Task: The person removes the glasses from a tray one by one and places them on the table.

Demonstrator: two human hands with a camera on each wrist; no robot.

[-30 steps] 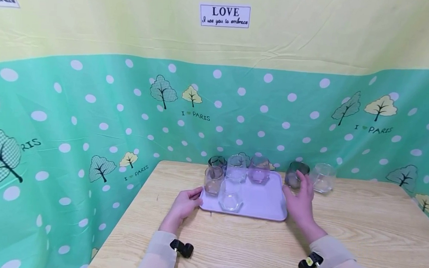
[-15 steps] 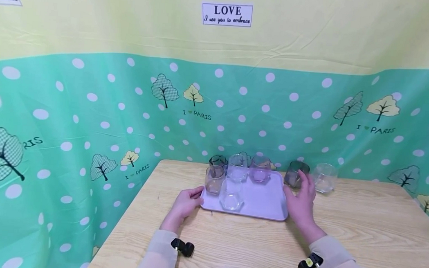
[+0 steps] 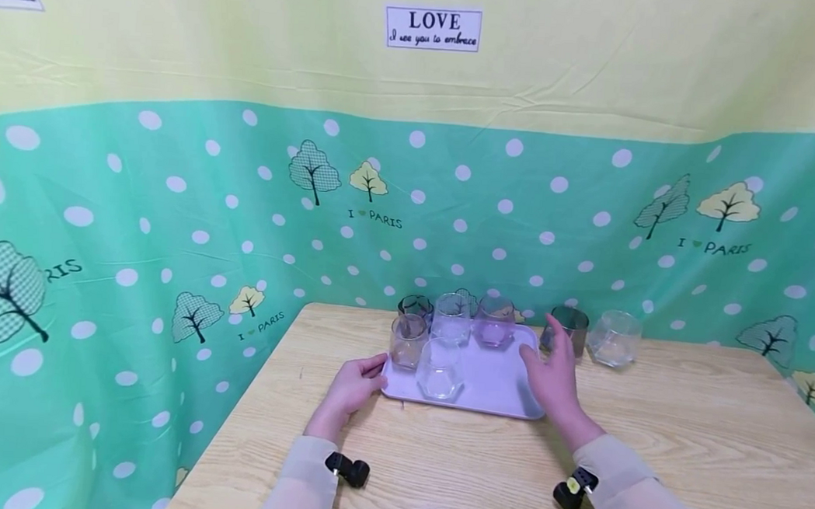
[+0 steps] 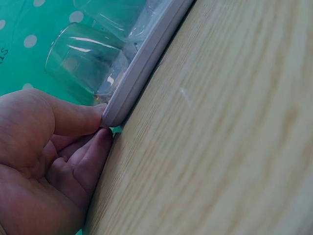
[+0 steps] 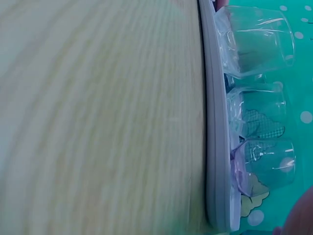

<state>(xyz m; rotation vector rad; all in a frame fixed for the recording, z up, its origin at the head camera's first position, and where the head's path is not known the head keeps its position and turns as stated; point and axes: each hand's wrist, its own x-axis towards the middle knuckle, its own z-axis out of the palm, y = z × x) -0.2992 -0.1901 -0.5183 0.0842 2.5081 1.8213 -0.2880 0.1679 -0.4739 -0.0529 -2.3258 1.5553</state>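
A pale purple tray (image 3: 494, 380) lies on the wooden table, bearing several drinking glasses. Among them are a clear glass (image 3: 440, 377) at the front, a brownish glass (image 3: 407, 344) at the left and a pink-tinted glass (image 3: 494, 322) at the back. My left hand (image 3: 353, 387) pinches the tray's left edge, thumb on the rim (image 4: 110, 113) and fingers at its underside. Over the tray's right side is my right hand (image 3: 556, 376), fingers extended and apart, holding nothing. Just beyond those fingers stands a dark grey glass (image 3: 574, 331), partly hidden by them.
To the right of the dark glass a clear glass (image 3: 615, 341) stands on the table (image 3: 691, 427). Another dark glass (image 3: 414, 307) is at the tray's back left corner. A polka-dot curtain (image 3: 381, 229) hangs directly behind the table's back edge.
My right hand has moved left, from in front of the dark grey glass to over the tray's right edge. The left hand, tray and glasses keep their places.
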